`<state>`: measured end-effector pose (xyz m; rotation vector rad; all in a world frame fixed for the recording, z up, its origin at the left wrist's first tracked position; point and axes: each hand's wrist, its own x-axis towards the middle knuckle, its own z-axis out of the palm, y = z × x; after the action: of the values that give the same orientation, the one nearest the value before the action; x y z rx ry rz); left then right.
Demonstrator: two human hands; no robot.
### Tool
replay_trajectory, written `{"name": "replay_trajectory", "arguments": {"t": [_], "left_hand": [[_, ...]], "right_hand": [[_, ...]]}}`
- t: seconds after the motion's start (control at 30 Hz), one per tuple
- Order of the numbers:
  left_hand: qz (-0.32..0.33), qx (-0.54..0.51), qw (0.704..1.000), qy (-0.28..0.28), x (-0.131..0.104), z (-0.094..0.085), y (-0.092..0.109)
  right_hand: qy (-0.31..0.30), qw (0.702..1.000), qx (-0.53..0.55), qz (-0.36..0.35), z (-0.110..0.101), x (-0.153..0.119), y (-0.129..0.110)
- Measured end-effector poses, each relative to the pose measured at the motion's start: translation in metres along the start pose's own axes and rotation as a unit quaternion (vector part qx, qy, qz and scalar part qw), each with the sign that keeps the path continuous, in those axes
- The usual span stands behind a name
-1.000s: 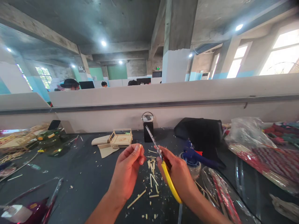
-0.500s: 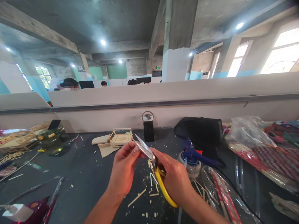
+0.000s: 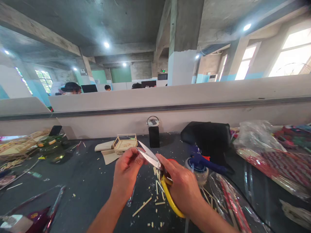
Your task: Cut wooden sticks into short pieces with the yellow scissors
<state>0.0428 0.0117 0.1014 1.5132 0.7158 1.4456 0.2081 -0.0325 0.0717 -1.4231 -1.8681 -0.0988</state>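
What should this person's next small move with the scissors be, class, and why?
Probably easing the left fingertips back a little before closing the scissors: the right grip holds them with the blades apart, and the left fingertips sit right by the lower blade. Anything pinched there is hidden, so caution seems wise.

No text can be read here. A small green sign (image 3: 163, 70) is glowing far at the back, and a pale sign (image 3: 84, 72) is by a pillar (image 3: 86, 64); their marks are too small.
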Motion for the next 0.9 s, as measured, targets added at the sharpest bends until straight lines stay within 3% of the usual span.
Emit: {"name": "replay_trajectory", "arguments": {"t": [0.3, 0.47, 0.6, 0.73, 0.9], "left_hand": [[-0.012, 0.021, 1.000, 0.013, 0.0001, 0.0009, 0.0010], [-0.029, -0.052, 0.998, 0.018, 0.0000, 0.0039, 0.0041], [-0.072, -0.143, 0.987, 0.005, 0.0026, 0.0047, 0.0055], [-0.102, -0.213, 0.972, 0.000, 0.0051, 0.0055, 0.0058], [-0.122, -0.242, 0.963, 0.001, 0.0042, 0.0066, 0.0048]], "right_hand": [[-0.011, 0.996, 0.088, 0.024, 0.0018, -0.0007, 0.0027], [0.005, 0.991, 0.126, 0.051, -0.0029, 0.0036, 0.0067], [-0.009, 0.990, 0.141, 0.027, -0.0020, 0.0043, 0.0057], [-0.008, 0.996, 0.092, 0.006, 0.0024, 0.0030, 0.0053], [0.041, 0.998, 0.012, -0.039, 0.0045, 0.0026, 0.0060]]}}
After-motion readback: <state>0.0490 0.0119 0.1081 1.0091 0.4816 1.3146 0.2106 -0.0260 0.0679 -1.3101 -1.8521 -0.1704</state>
